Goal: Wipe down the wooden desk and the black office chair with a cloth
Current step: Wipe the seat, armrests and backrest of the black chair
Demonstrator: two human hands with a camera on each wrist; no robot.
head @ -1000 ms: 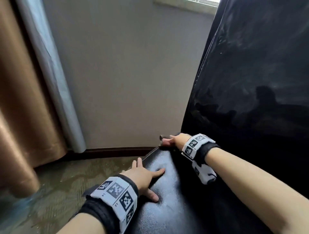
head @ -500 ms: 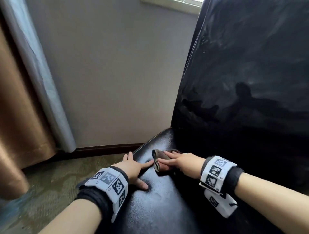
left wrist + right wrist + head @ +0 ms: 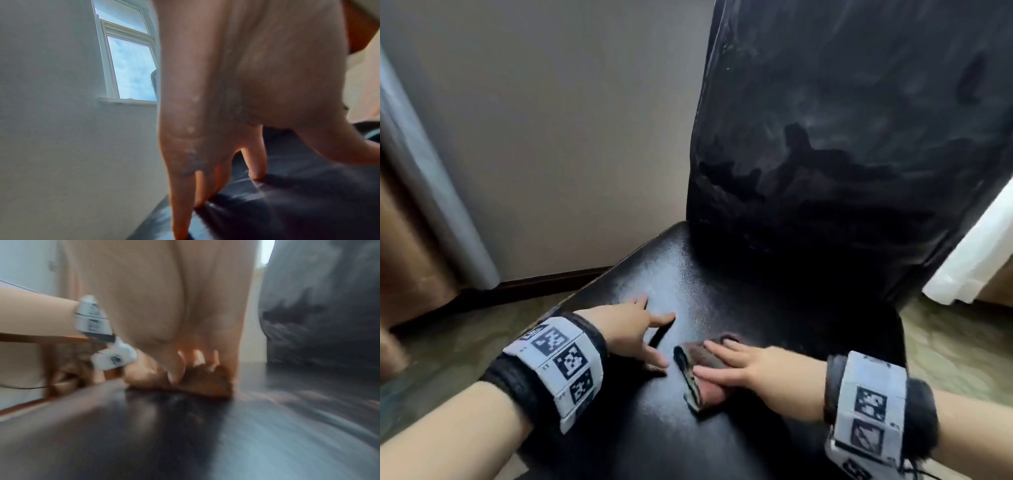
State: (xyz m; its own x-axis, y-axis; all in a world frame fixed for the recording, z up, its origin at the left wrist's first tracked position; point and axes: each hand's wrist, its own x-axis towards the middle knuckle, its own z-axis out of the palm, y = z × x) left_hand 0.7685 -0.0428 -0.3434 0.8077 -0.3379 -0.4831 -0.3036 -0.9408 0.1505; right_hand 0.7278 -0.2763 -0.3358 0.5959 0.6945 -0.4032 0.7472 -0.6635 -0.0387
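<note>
A black office chair fills the head view, its glossy seat (image 3: pixel 722 442) below me and its tall backrest (image 3: pixel 842 137) at the right. A folded brown cloth (image 3: pixel 697 373) lies on the seat's middle. My right hand (image 3: pixel 736 366) lies flat on the cloth with straight fingers, pressing it to the seat; the right wrist view, blurred, shows the cloth (image 3: pixel 207 382) under the fingers. My left hand (image 3: pixel 633 329) rests on the seat's left part, fingers spread and straight; its fingertips (image 3: pixel 257 175) touch the black seat (image 3: pixel 287 203). The desk is out of view.
A plain grey wall (image 3: pixel 568 137) with a dark skirting board stands behind the chair, and a window (image 3: pixel 127 65) is set in it. Brown and grey curtains (image 3: pixel 421 205) hang at the left. A white curtain (image 3: pixel 969 260) hangs at the right. Patterned carpet (image 3: pixel 448 349) surrounds the chair.
My right hand has drawn the cloth from the seat's far left corner toward me, to the seat's middle. The left hand stays planted on the seat. My view has swung left, bringing the chair to centre.
</note>
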